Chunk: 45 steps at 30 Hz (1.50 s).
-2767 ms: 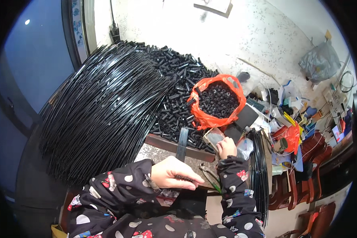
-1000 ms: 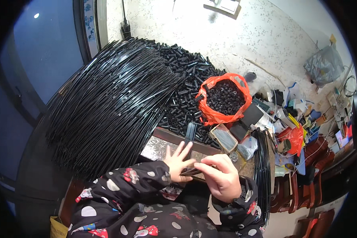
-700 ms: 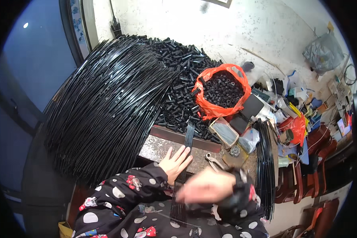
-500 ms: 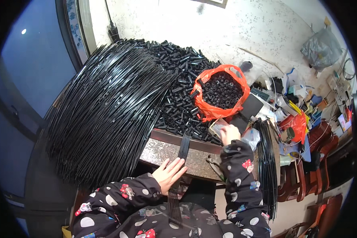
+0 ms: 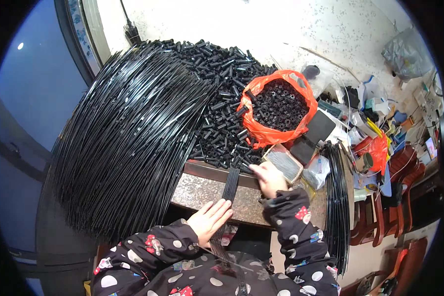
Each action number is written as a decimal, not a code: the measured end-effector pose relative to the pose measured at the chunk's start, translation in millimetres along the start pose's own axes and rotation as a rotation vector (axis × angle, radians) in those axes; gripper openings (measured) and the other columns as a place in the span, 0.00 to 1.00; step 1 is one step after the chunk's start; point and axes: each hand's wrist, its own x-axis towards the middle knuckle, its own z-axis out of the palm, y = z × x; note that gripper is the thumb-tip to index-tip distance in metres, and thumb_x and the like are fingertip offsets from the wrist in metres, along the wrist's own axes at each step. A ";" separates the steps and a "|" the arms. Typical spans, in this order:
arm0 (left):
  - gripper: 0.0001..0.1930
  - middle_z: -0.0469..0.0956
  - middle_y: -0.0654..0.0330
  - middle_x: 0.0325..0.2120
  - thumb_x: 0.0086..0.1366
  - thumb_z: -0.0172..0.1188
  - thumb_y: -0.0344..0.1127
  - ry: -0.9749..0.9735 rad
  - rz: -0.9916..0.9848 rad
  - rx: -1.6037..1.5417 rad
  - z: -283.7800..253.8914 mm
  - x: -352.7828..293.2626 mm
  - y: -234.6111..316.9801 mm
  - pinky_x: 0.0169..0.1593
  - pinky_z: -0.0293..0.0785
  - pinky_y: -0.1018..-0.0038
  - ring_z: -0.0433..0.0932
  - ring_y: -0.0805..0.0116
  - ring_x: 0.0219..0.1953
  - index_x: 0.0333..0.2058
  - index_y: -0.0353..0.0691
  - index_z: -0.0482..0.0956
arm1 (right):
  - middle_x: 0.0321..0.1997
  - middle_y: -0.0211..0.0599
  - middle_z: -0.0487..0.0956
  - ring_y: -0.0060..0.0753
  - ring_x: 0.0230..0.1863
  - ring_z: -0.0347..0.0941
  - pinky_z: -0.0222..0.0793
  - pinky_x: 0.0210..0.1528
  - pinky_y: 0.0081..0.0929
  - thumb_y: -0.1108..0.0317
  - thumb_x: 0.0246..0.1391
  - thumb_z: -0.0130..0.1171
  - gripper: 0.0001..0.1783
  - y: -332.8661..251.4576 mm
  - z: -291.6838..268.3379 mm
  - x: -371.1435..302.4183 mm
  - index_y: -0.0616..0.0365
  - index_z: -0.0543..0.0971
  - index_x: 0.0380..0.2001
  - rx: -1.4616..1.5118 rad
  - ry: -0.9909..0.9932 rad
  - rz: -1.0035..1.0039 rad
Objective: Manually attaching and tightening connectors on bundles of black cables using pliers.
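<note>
My left hand (image 5: 211, 222) lies flat with fingers stretched across a narrow row of thin black rods (image 5: 231, 186), pressing it at the table's front edge. The rods' far ends reach the black tube-like pieces, and their near ends hang toward my lap. My right hand (image 5: 270, 180) is just right of those far ends, fingers curled into a pinch. Whatever lies between its fingertips is too small to make out. Beside that hand sits a small open box (image 5: 284, 165) of fine, pale, needle-like pieces.
A large sheaf of black rods (image 5: 128, 143) covers the left side. Short black tubes (image 5: 222, 128) are heaped behind a raised edge. An orange plastic bag (image 5: 281, 137) holds small black star-shaped parts. More rods (image 5: 336, 207) hang at the right edge, near a clear plastic bag (image 5: 316, 172).
My right hand has moved left and nearer, from the small box toward the rods' far ends, uncovering the box. My left hand stays on the rods. The whole view has shifted slightly.
</note>
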 end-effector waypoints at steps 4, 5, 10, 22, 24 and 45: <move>0.49 0.49 0.42 0.58 0.37 0.63 0.51 -0.056 -0.024 -0.181 -1.8 9.4 -5.5 0.59 0.48 0.59 0.49 0.50 0.60 0.55 0.29 0.53 | 0.27 0.37 0.71 0.41 0.29 0.70 0.67 0.31 0.30 0.74 0.43 0.53 0.11 -0.3 16.6 2.2 0.53 0.77 0.33 -0.039 -0.085 0.031; 0.49 0.49 0.42 0.58 0.37 0.63 0.51 -0.060 -0.025 -0.183 -1.0 11.2 -7.3 0.59 0.48 0.59 0.49 0.50 0.60 0.55 0.29 0.53 | 0.27 0.37 0.71 0.41 0.29 0.70 0.67 0.31 0.30 0.74 0.43 0.53 0.10 -0.3 15.6 4.7 0.54 0.77 0.32 -0.041 -0.095 0.049; 0.47 0.50 0.42 0.57 0.39 0.62 0.52 -0.054 -0.042 -0.200 4.1 14.0 -15.0 0.58 0.49 0.59 0.50 0.51 0.60 0.55 0.30 0.54 | 0.27 0.38 0.71 0.41 0.29 0.71 0.67 0.30 0.31 0.73 0.43 0.54 0.08 -2.7 26.4 16.6 0.56 0.77 0.30 -0.046 -0.121 0.100; 0.47 0.51 0.43 0.57 0.43 0.58 0.59 -0.067 -0.010 -0.128 3.3 15.7 -13.5 0.58 0.49 0.60 0.51 0.50 0.60 0.55 0.31 0.54 | 0.26 0.38 0.71 0.42 0.28 0.71 0.67 0.30 0.32 0.72 0.42 0.54 0.08 5.8 30.1 24.9 0.55 0.75 0.30 -0.055 -0.146 -0.039; 0.47 0.51 0.43 0.57 0.43 0.59 0.58 -0.065 -0.008 -0.130 2.5 14.7 -12.6 0.58 0.49 0.60 0.51 0.50 0.60 0.55 0.31 0.54 | 0.26 0.37 0.71 0.41 0.28 0.70 0.67 0.30 0.31 0.71 0.42 0.55 0.06 4.1 34.6 26.1 0.56 0.75 0.28 -0.064 -0.110 -0.042; 0.48 0.51 0.43 0.57 0.39 0.62 0.55 -0.059 -0.015 -0.175 1.1 9.8 -10.9 0.58 0.50 0.60 0.51 0.50 0.60 0.55 0.30 0.55 | 0.25 0.33 0.70 0.38 0.28 0.71 0.67 0.28 0.30 0.71 0.41 0.54 0.09 17.9 -3.1 -2.1 0.49 0.77 0.30 -0.121 -0.036 -0.028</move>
